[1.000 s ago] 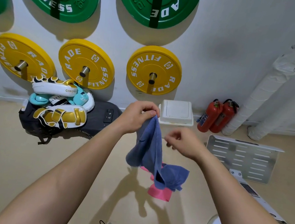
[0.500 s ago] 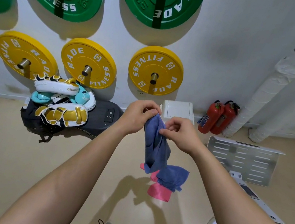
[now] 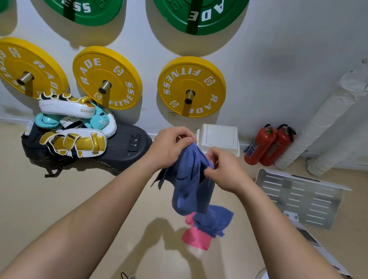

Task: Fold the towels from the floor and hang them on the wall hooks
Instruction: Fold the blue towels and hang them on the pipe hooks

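Observation:
A blue towel (image 3: 188, 184) hangs in the air in front of me, bunched along its top edge. My left hand (image 3: 169, 146) pinches its upper left corner. Close beside it, my right hand (image 3: 224, 168) grips the top edge a little to the right. Below them on the beige floor lies a second blue towel (image 3: 214, 219), crumpled, partly covering a pink towel (image 3: 196, 238). On the wall above, metal pegs stick out through the yellow weight plates, such as the peg (image 3: 189, 95) straight ahead.
Green plates (image 3: 197, 1) hang higher on the wall. White and gold boxing pads (image 3: 72, 141) lie on a black bag at the left. A white bin (image 3: 219, 137), two red fire extinguishers (image 3: 267, 144), a wrapped pipe (image 3: 315, 128) and a slotted metal plate (image 3: 298, 196) stand to the right.
My right hand has come in from the right and taken hold of the blue towel's top edge beside my left hand. The hanging towel has bunched up and swung slightly.

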### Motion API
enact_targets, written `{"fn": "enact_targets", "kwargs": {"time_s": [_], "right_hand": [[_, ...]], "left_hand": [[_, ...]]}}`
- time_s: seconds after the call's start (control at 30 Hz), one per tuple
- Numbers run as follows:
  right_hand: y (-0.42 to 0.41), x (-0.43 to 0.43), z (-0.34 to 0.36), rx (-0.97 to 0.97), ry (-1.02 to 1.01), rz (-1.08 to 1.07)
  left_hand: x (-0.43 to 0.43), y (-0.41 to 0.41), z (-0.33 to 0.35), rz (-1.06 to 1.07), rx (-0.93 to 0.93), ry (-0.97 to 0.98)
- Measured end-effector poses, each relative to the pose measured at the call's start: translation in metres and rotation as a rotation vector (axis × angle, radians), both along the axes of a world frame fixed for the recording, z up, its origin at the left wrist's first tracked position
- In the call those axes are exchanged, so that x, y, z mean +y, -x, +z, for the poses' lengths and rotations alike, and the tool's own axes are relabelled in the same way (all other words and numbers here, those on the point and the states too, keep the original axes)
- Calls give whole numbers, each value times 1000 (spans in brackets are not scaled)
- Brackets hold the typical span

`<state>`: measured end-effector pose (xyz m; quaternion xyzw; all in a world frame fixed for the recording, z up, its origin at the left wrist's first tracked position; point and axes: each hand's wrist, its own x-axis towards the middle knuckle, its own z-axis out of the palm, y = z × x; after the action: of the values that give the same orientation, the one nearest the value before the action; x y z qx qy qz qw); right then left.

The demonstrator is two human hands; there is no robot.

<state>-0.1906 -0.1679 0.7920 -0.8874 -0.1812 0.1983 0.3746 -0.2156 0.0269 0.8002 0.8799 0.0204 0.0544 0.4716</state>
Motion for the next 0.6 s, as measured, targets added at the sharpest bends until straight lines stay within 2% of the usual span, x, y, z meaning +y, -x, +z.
{"fn": "enact_targets", "kwargs": {"time_s": [0.23, 0.43, 0.6], "right_hand": [[-10, -15, -15, -166, 330, -163], [-23, -46, -23, -104, 320, -224], [-23, -59, -22, -51, 309, -162]], "left_hand": [[9, -1, 13, 62, -66, -12], [32, -1, 15, 164, -75, 0], [47, -7, 0, 245, -49, -22]]}}
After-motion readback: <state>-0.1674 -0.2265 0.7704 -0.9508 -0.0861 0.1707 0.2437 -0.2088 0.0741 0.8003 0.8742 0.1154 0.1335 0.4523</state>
